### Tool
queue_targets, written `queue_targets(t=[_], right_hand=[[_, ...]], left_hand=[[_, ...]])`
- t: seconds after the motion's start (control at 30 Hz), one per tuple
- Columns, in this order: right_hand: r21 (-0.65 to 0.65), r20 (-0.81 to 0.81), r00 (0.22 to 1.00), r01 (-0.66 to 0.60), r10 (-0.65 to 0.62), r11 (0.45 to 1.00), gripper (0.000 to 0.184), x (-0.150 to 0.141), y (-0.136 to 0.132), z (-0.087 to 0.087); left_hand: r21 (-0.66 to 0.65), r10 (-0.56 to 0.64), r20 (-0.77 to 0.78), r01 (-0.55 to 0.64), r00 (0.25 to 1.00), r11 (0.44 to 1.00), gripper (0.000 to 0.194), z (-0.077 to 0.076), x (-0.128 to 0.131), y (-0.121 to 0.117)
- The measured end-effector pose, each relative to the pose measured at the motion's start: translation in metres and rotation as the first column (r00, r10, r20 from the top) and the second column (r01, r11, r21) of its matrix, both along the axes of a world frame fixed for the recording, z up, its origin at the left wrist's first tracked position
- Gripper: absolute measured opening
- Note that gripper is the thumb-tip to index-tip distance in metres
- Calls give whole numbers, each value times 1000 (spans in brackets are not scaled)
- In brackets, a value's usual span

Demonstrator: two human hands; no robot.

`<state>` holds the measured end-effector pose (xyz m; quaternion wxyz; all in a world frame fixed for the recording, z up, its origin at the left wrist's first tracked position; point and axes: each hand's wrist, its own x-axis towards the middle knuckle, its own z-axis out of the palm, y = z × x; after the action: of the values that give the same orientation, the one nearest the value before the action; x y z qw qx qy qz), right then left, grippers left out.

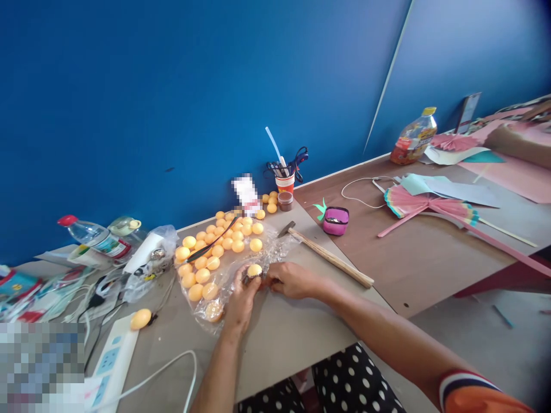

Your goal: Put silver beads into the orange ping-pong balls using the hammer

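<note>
My left hand (243,298) is closed round a yellow-orange ball (254,269) that has a dark band or rim below its top. Close against it, my right hand (287,280) has its fingers curled together at the ball's right side; what they pinch is hidden. Just behind my hands, many similar orange balls (202,276) lie on and under a clear plastic bag (241,265). A thin black strip (213,241) rests across them. A hammer (331,257) with a wooden handle lies to the right of my right hand.
At left are a white power strip (112,355), another orange ball (140,319), cables and a red-capped bottle (97,236). A paper cup of tools (284,182) stands by the blue wall, near a purple pouch (336,221). Pink paper fans (430,203) and another person's arm (519,143) are at right.
</note>
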<state>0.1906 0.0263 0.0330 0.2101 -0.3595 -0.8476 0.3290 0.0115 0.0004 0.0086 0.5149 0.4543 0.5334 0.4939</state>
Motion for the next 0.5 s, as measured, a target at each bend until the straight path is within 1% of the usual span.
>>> queue_targets(t=[0.03, 0.1, 0.2, 0.3, 0.4, 0.5], right_hand=[[45, 56, 998, 3, -5, 999, 14, -1, -2, 1], [93, 139, 990, 12, -25, 996, 12, -3, -5, 4], [138, 222, 974, 17, -48, 990, 11, -3, -7, 6], [190, 290, 954, 14, -70, 982, 11, -5, -7, 3], [244, 315, 945, 10, -89, 970, 12, -8, -6, -4], [272, 303, 949, 6, -91, 962, 14, -8, -5, -9]], left_hand=[[-3, 6, -9, -6, 1000, 1000, 57, -1, 0, 0], [-7, 4, -13, -4, 1000, 1000, 58, -2, -1, 1], [-5, -1, -19, 1, 1000, 1000, 58, -3, -2, 1], [15, 4, -52, -3, 999, 1000, 57, -6, -3, 2], [13, -11, -54, 12, 998, 1000, 56, -9, -4, 3], [-2, -19, 16, 19, 1000, 1000, 57, -9, -4, 3]])
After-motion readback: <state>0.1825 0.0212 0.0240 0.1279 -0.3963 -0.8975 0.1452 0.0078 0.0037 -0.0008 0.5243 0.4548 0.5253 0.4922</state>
